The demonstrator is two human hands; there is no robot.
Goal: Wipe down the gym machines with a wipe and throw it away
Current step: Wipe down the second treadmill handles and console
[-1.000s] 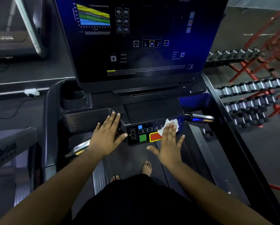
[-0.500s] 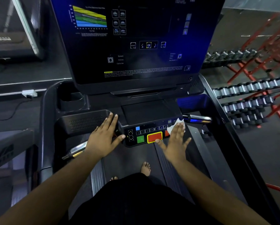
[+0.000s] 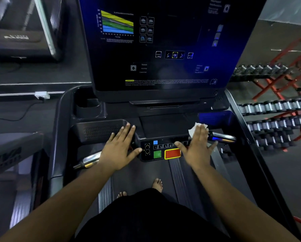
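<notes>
I stand on a black treadmill with a tall lit console screen (image 3: 163,49). Below it is a small control panel (image 3: 160,151) with green and red buttons. My right hand (image 3: 196,147) lies flat with straight fingers on the right end of that panel and presses a crumpled white wipe (image 3: 193,131) against it; the wipe shows past my fingertips. My left hand (image 3: 120,145) rests flat and spread on the console's left side, its fingertips on the vented tray (image 3: 97,131), and holds nothing.
Silver grip sensors stick out at the left (image 3: 88,160) and right (image 3: 223,137) of the panel. A cup holder (image 3: 88,107) sits at the console's upper left. Dumbbell racks with red frames (image 3: 277,123) stand to the right. Another machine (image 3: 24,32) is at the far left.
My right hand has slid the wipe to the right along the control panel, from the red button area to the panel's right end. My left hand has stayed put.
</notes>
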